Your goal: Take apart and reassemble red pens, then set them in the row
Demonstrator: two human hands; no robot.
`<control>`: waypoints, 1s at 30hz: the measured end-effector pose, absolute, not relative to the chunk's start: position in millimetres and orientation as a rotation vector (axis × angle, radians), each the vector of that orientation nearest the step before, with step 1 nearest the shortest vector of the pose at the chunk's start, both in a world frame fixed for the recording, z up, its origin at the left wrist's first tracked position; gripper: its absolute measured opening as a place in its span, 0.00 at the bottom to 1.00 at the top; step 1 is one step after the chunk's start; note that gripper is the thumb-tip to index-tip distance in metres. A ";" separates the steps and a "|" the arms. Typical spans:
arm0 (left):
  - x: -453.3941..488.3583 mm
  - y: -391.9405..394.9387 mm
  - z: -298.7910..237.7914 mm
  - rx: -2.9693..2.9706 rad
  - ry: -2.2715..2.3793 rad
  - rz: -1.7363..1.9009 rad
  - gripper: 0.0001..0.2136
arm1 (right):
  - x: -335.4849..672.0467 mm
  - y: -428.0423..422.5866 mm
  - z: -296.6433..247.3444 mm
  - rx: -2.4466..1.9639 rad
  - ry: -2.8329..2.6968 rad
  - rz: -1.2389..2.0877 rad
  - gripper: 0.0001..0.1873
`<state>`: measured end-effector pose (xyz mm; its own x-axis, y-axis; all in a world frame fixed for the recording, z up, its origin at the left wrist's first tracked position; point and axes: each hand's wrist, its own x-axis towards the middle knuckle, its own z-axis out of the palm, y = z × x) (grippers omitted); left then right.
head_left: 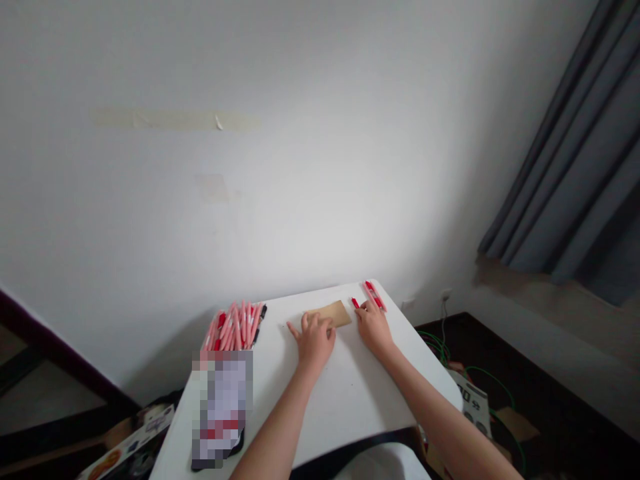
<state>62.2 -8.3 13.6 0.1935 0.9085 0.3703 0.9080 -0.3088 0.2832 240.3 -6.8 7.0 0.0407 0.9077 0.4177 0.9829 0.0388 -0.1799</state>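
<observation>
Left hand (314, 333) splayed across a flat brown paper rectangle (340, 314), towards the white table's (345, 400) far side; right hand (373, 325) pinching a slim red pen (355, 303), just beside that paper.

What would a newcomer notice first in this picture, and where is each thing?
Probably the pile of mostly pink pens at the far left of the white table, bright against the pale wall. Next might come the left hand, spread on a flat brown card, and the right hand, with its fingertips at a red pen near the far right corner.
</observation>
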 end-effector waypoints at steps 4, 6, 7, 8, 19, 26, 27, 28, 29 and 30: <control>54.0 -7.4 15.5 2.404 1.931 0.764 0.14 | 237.9 -19.6 20.6 -2.008 -1.849 -0.262 0.22; 53.0 -7.5 16.4 2.401 1.949 0.772 0.17 | 238.5 -24.3 23.3 -2.082 -1.829 -0.227 0.22; 53.3 -7.9 16.8 2.404 1.951 0.775 0.18 | 239.1 -26.0 23.5 -2.110 -1.840 -0.197 0.21; 53.9 -8.5 17.0 2.410 1.948 0.777 0.19 | 239.9 -27.2 22.9 -2.121 -1.851 -0.175 0.21; 58.6 -13.8 16.4 2.454 1.854 0.780 0.16 | 248.3 -7.4 10.5 -2.075 -1.817 -0.191 0.19; 57.9 -14.1 17.8 2.433 1.854 0.736 0.18 | 250.3 6.1 18.3 -2.114 -1.841 -0.193 0.21; 58.0 -14.3 18.0 2.428 1.857 0.729 0.18 | 250.8 7.2 19.5 -2.111 -1.853 -0.206 0.21; 58.1 -14.4 18.0 2.423 1.860 0.724 0.18 | 251.3 8.2 20.6 -2.111 -1.861 -0.219 0.21; 58.2 -14.6 18.1 2.419 1.862 0.721 0.17 | 251.9 9.0 21.6 -2.110 -1.869 -0.231 0.21; 58.4 -14.8 18.1 2.417 1.864 0.722 0.17 | 252.4 9.7 22.5 -2.110 -1.876 -0.245 0.21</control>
